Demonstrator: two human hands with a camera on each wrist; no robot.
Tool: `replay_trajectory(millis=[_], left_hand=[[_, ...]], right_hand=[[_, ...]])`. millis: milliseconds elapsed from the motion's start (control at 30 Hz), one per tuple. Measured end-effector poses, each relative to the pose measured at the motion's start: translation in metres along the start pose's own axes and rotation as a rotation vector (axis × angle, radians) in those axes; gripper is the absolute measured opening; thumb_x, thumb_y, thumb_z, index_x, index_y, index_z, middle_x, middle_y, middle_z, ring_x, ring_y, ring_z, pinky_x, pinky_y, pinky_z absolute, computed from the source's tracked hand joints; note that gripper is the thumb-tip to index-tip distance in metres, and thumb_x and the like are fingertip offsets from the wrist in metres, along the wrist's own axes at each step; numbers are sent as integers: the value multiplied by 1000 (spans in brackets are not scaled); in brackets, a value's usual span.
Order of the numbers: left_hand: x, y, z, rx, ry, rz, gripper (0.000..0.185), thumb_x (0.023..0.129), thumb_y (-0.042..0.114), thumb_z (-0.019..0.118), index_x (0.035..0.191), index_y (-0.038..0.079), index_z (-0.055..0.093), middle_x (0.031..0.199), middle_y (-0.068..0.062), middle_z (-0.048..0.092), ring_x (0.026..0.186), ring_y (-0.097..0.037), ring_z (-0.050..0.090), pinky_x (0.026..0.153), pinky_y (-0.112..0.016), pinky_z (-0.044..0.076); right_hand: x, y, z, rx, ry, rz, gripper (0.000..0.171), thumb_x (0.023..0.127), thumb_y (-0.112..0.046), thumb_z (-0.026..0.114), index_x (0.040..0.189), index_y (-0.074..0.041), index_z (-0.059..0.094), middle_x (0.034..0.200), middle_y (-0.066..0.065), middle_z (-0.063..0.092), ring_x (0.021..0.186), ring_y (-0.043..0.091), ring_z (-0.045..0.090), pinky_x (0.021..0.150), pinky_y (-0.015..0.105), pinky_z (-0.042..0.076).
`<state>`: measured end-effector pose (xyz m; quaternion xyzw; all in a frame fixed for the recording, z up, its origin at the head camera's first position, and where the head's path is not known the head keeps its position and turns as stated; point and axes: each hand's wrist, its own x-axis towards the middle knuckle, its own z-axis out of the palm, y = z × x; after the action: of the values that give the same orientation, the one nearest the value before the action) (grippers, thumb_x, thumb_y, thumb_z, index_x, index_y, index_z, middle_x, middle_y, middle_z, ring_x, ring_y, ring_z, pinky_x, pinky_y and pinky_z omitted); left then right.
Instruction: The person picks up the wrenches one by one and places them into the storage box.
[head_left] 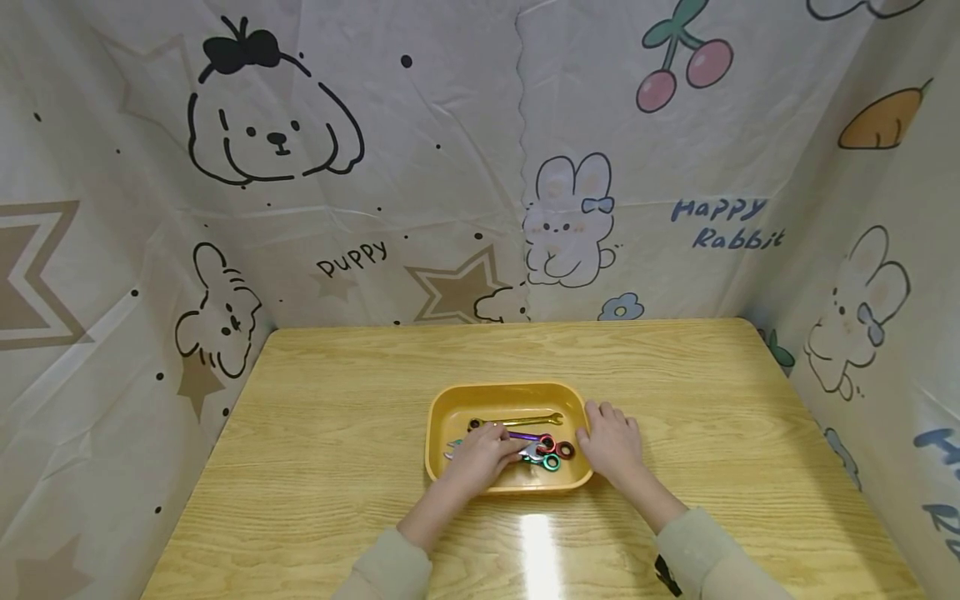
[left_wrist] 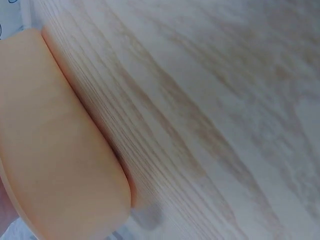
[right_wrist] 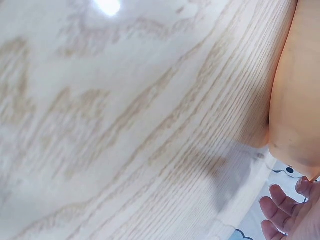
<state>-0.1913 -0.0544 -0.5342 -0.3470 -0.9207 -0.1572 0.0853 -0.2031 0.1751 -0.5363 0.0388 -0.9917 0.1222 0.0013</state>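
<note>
A yellow plastic tray on the table holds several coloured wrenches. A gold wrench lies along its far side, and a purple wrench is nearer. Closer still are a red ring end and a green ring end, overlapping other wrenches. My left hand reaches over the near rim, its fingers down among the wrenches and partly hiding them; whether they pinch one I cannot tell. At the right rim is my right hand, thumb by the edge. Its loosely bent fingers extend outside the tray.
The wooden table runs out around the tray. A printed cloth hangs behind it and along both sides. Close to the right sleeve lies a small black object. The tray's outer wall fills the left wrist view's left side.
</note>
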Motion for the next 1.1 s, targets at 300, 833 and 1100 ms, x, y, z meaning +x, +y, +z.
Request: replay_trajectory(millis=[300, 833, 1100], left_hand=[[3, -4, -2, -38, -110, 28, 24, 86, 27, 61, 108, 23, 69, 85, 4, 59, 74, -8, 51, 67, -20, 41], [7, -10, 5, -32, -187, 104, 24, 86, 30, 60, 109, 26, 69, 82, 6, 58, 69, -6, 51, 61, -19, 40], [10, -10, 6, -29, -245, 175, 22, 84, 32, 63, 103, 27, 71, 82, 7, 59, 70, -5, 54, 58, -17, 40]], right_hand=[[-1, 0, -1, 7, 3, 2, 40, 88, -27, 50, 119, -1, 48, 106, 17, 52, 96, 34, 50, 82, 50, 36], [0, 0, 0, 7, 13, 5, 40, 87, -26, 50, 118, -2, 49, 105, 17, 53, 96, 34, 51, 81, 50, 36], [-1, -1, -1, 12, 3, 9, 42, 88, -26, 50, 121, -1, 48, 107, 18, 53, 97, 34, 50, 83, 50, 36]])
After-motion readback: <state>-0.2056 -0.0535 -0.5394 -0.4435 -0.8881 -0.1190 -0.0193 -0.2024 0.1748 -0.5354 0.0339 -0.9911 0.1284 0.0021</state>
